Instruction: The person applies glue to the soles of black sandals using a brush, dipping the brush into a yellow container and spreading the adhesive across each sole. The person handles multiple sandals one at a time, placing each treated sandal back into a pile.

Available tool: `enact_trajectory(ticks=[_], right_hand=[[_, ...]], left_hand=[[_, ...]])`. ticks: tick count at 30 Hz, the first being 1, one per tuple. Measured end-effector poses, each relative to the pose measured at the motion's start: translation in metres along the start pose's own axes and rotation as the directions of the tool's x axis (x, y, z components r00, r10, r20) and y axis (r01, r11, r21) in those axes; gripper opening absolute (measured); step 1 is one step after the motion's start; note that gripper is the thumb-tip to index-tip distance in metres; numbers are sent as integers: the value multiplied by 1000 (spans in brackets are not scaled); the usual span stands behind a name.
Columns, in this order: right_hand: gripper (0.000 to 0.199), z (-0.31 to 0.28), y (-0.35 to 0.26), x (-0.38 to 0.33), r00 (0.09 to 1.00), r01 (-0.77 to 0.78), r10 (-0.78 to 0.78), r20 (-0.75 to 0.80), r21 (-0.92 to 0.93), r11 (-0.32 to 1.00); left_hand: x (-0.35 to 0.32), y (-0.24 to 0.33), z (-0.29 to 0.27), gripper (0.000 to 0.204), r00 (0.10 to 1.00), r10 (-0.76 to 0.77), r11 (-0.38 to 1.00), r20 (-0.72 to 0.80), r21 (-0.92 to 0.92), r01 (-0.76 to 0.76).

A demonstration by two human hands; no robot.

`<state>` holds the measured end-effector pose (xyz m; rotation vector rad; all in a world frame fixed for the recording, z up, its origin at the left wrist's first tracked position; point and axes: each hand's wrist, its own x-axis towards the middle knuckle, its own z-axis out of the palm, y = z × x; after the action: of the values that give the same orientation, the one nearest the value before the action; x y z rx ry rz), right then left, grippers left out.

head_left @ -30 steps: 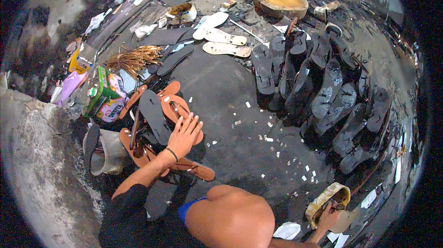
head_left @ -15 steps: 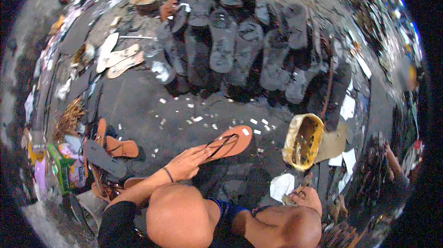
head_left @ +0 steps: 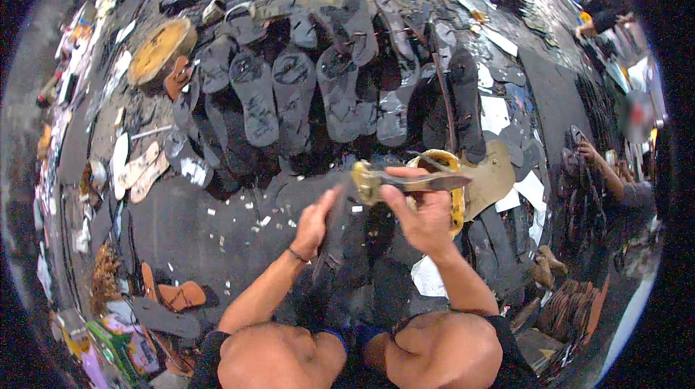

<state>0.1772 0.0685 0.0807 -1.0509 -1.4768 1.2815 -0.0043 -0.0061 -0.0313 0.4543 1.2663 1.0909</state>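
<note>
My left hand grips a flip-flop, turned on edge so that its dark underside shows, blurred by motion. My right hand is closed around a brush with a dark wooden handle and a yellowish, crusted head. That head points left, close beside the flip-flop; whether they touch I cannot tell. Partly behind my right hand stands a yellow-crusted tub. A white sheet lies under my right forearm.
Dark sandal soles stand in rows ahead. Pale soles lie at left, with brown flip-flops nearer. A round wooden block sits far left. At right, another person's hand is by a dark sandal. White scraps litter the ground.
My left hand has lifted the flip-flop and turned it on edge. My right hand has moved up and left with the brush, from beside my knee to near the flip-flop. The view has shifted.
</note>
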Motion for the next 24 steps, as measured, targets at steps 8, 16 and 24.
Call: enact_trajectory(ticks=[8,16,24], right_hand=[[20,30,16,7,956,291,-260,133,-362,886],[14,31,-19,10,940,341,-316,130,-290,894],[19,47,8,-8,991,-66,75,110,-78,995]], left_hand=[[-32,38,6,48,998,-29,862,-54,-506,-2],[-36,29,5,42,988,141,839,-60,-522,-152],[-29,26,-2,49,932,294,903,-211,-258,-343]])
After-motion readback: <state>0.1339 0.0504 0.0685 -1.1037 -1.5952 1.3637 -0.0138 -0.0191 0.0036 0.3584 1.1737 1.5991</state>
